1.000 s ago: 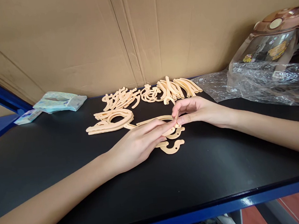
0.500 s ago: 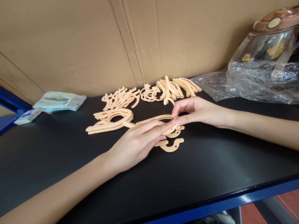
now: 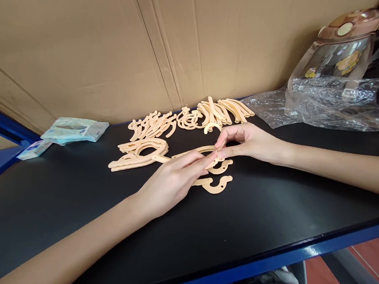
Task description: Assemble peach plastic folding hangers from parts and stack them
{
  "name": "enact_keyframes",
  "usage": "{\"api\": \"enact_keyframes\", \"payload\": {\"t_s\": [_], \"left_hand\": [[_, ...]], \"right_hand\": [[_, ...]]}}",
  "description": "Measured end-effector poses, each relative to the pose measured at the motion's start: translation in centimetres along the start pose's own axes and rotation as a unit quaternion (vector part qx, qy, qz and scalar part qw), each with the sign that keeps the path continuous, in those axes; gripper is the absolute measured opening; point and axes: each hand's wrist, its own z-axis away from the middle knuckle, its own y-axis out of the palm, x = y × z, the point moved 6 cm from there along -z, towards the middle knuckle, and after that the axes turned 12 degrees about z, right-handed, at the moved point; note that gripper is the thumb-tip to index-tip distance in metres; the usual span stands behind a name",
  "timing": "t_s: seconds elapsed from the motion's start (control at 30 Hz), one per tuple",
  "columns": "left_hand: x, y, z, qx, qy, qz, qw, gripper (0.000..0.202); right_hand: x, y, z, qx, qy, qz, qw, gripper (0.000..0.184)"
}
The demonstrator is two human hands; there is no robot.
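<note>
My left hand is closed on a beige plastic hanger arm, whose end sticks out beyond the knuckles. Against its fingertips, my right hand pinches a beige hanger hook; the curved top shows above the fingers, while the joint between the pieces is mostly hidden. Below the fingertips lie a hook piece and, closer to me, another hook on an arm partly covered by my left hand. A longer curved beige piece lies just behind the hands.
Folded beige hangers are stacked left of my hands. Along the cardboard wall lie loose short arms, hooks and longer arms. Tissue packs sit left; a bottle and clear plastic wrap stand right.
The hook in my right hand has turned, so its curved top now shows broadside above the fingers. Both hands stay together in nearly the same place.
</note>
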Motion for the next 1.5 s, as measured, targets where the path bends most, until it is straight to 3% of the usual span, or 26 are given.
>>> {"api": "enact_keyframes", "payload": {"t_s": [0.77,1.5], "left_hand": [[-0.4,-0.3,-0.2,-0.006,-0.007,-0.029,1.000,0.054],[-0.6,-0.7,-0.5,-0.031,-0.008,-0.064,0.997,0.036]], "right_hand": [[0.1,-0.4,0.2,-0.026,-0.034,0.017,0.999,0.020],[1.1,-0.1,0.4,-0.029,-0.054,0.072,0.996,0.016]]}}
